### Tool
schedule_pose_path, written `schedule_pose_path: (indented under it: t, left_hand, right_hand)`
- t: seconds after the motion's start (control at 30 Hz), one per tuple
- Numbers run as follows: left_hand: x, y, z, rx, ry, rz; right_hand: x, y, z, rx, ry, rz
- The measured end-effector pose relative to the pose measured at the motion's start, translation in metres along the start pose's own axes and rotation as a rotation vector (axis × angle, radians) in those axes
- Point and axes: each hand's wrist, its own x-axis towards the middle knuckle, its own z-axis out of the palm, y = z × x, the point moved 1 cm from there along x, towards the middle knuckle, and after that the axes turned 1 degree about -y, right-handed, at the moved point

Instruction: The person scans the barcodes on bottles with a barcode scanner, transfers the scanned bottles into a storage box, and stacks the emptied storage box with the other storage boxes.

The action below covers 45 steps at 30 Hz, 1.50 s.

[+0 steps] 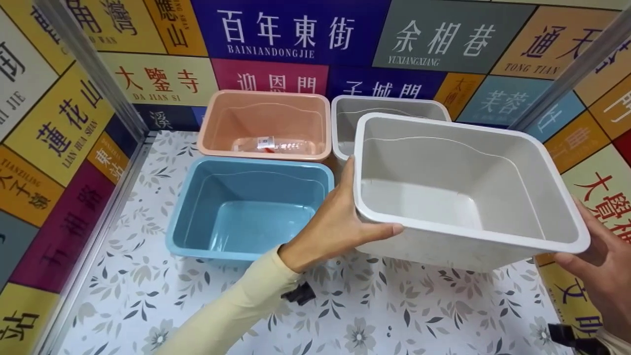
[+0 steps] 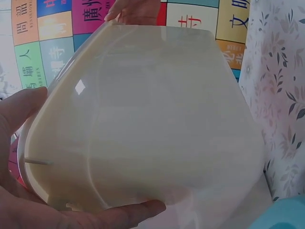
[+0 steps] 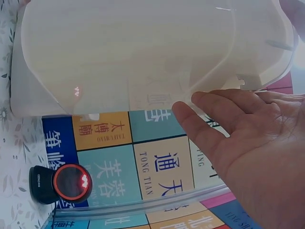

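Observation:
A large pale grey plastic bin (image 1: 443, 251) is held above the table, its opening tilted toward me in the head view. My left hand (image 1: 340, 217) grips its left end, the thumb on the front rim. My right hand (image 1: 604, 266) holds the opposite end, with the thumb by the front right corner. Both wrist views show the bin's smooth outer wall (image 2: 176, 105), with the right hand's fingertips (image 3: 183, 112) against it. Behind the held bin stands a second grey bin (image 1: 389, 102), partly hidden.
A blue bin (image 1: 251, 254) stands left of my left hand. Behind it, a pink bin (image 1: 268, 96) contains a clear plastic bottle (image 1: 291, 146). A black device with a red ring (image 3: 71, 183) shows in the right wrist view. Printed panels (image 1: 291, 29) surround the leaf-patterned table (image 1: 360, 305).

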Motion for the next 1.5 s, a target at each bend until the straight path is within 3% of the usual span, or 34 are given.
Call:
schedule_pose_path:
  t: [0.2, 0.43, 0.57, 0.67, 0.83, 1.1, 1.33, 1.5]
  left_hand:
    - [-0.002, 0.005, -0.007, 0.016, 0.009, -0.002]
    - [-0.005, 0.01, -0.015, 0.013, 0.01, -0.003]
    - [-0.008, 0.013, -0.02, 0.012, 0.016, -0.01]
    - [-0.01, 0.015, -0.024, 0.032, 0.022, -0.015]
    - [-0.013, 0.019, -0.033, 0.058, 0.023, -0.019]
    - [-0.015, 0.027, -0.044, 0.053, 0.039, -0.027]
    - [-0.014, 0.032, -0.054, 0.031, 0.036, -0.009]
    - [-0.017, 0.035, -0.062, 0.037, 0.037, -0.001]
  right_hand:
    - [0.005, -0.01, 0.004, 0.022, 0.021, -0.04]
    - [0.007, -0.02, 0.01, 0.026, 0.057, -0.028]
    - [0.009, -0.022, 0.014, 0.086, 0.062, -0.16]
    - [0.01, -0.023, 0.016, 0.12, 0.053, -0.213]
    - [0.012, -0.035, 0.022, 0.104, 0.054, -0.16]
    - [0.021, -0.048, 0.025, 0.107, 0.059, -0.157]
    - [0.03, -0.05, 0.031, 0.32, 0.032, -0.311]
    - [0.033, -0.061, 0.035, 0.349, 0.001, -0.27]
